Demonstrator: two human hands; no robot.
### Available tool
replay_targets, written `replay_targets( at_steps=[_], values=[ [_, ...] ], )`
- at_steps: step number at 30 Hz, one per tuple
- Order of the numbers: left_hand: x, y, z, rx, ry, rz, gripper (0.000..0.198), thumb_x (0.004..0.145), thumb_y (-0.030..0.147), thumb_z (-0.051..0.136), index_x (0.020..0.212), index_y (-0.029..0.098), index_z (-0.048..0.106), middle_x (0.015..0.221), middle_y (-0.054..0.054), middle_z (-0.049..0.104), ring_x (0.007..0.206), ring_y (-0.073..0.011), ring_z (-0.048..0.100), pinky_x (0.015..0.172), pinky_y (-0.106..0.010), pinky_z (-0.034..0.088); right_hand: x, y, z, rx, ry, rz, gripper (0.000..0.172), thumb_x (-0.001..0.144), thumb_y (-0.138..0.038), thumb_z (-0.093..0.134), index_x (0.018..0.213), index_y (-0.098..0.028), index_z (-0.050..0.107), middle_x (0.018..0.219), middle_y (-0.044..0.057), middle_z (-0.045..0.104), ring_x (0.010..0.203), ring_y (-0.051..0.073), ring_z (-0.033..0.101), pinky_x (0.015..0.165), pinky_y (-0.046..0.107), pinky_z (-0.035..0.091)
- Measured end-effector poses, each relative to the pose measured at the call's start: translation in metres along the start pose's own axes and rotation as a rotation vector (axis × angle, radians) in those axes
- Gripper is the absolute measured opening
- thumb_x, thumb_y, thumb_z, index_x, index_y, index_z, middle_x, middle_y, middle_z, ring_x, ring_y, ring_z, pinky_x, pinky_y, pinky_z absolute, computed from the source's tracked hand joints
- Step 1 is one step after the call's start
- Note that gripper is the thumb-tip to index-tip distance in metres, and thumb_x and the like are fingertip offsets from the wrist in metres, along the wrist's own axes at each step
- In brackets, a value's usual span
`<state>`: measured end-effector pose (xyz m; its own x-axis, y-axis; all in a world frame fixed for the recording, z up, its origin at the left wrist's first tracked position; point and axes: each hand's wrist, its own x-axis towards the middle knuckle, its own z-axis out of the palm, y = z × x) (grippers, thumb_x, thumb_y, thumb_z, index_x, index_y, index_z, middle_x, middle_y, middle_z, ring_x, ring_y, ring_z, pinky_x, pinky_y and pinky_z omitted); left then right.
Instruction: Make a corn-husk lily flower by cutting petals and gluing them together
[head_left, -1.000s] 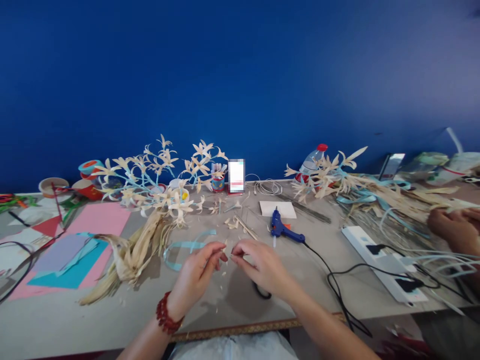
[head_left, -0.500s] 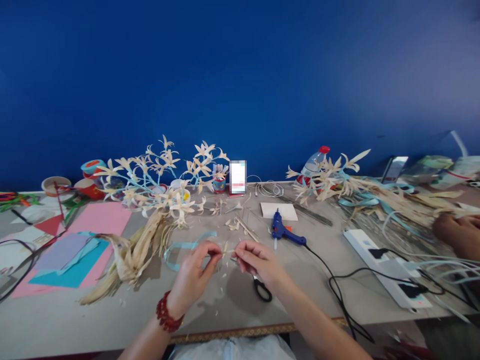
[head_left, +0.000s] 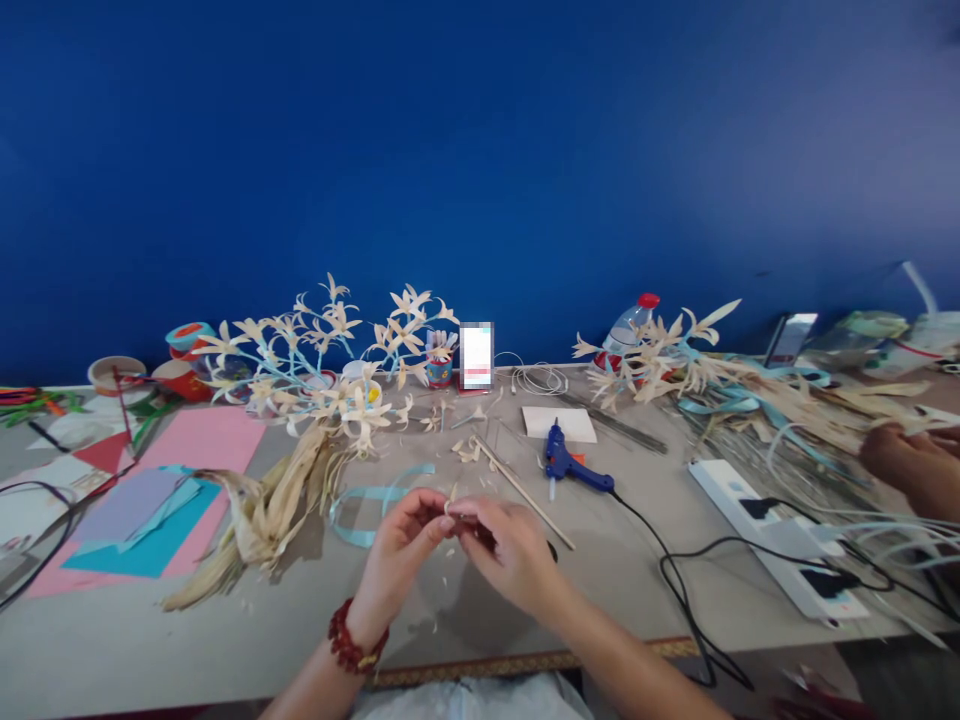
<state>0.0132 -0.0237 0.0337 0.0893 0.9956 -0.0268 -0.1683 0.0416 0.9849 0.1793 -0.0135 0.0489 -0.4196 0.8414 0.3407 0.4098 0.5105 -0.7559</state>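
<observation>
My left hand (head_left: 401,548), with a red bead bracelet (head_left: 351,644) at the wrist, and my right hand (head_left: 504,548) meet above the table's near middle. Their fingertips pinch a small pale husk piece (head_left: 452,505) between them. The right hand covers most of the black-handled scissors (head_left: 550,549); whether it holds them cannot be told. A light blue ribbon (head_left: 367,497) lies just left of the hands, and a thin wooden stick (head_left: 525,492) runs diagonally just behind the right hand.
A blue glue gun (head_left: 568,465) with black cord lies right of the hands, beside a white power strip (head_left: 757,520). Dried husks (head_left: 266,510), husk-flower branches (head_left: 330,350), coloured paper (head_left: 150,500), tape rolls and a bottle (head_left: 626,322) fill the table. Another person's hands (head_left: 907,465) work at far right.
My two hands have come together from a small gap and now touch at the fingertips. The right hand has slid over the scissors, hiding most of them.
</observation>
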Motion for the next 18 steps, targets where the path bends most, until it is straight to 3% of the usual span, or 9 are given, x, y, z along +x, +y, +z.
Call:
replay_targets(
  at_steps=[2,10,14,18],
  values=[
    [0.0,-0.001,0.0,-0.006,0.011,-0.007,0.02,0.081,0.033,0.067,0.088,0.016,0.062,0.081,-0.003,0.063,0.077,-0.0145,0.059,0.071,-0.025,0.048,0.0,0.0,-0.001,-0.038,-0.017,-0.016,0.014,0.091,-0.024,0.051,0.103,-0.024,0.06,0.078,0.003,0.071,0.065,0.017,0.063,0.062,0.027,0.043],
    [-0.001,0.0,-0.002,-0.057,-0.011,0.028,0.013,0.086,0.029,0.061,0.089,0.016,0.058,0.074,0.0,0.06,0.068,-0.0116,0.057,0.067,-0.024,0.048,0.003,0.003,-0.007,0.241,-0.089,0.156,0.02,0.091,-0.029,0.053,0.109,-0.02,0.056,0.071,0.0,0.064,0.059,0.013,0.056,0.053,0.022,0.039],
    [-0.001,0.005,-0.001,-0.031,-0.038,0.041,0.014,0.085,0.029,0.062,0.088,0.017,0.056,0.075,0.001,0.059,0.066,-0.011,0.058,0.064,-0.024,0.047,0.005,0.005,-0.004,0.284,-0.101,0.203,0.019,0.09,-0.031,0.056,0.102,-0.019,0.062,0.066,-0.001,0.061,0.055,0.011,0.052,0.05,0.021,0.036],
    [-0.002,0.009,-0.002,0.04,-0.089,0.019,0.017,0.086,0.032,0.06,0.089,0.016,0.055,0.073,0.0,0.061,0.063,-0.0115,0.058,0.063,-0.025,0.047,0.004,0.007,0.0,0.313,-0.075,0.224,0.009,0.087,-0.024,0.056,0.09,-0.019,0.063,0.069,0.0,0.064,0.059,0.012,0.055,0.053,0.021,0.039]
  ],
)
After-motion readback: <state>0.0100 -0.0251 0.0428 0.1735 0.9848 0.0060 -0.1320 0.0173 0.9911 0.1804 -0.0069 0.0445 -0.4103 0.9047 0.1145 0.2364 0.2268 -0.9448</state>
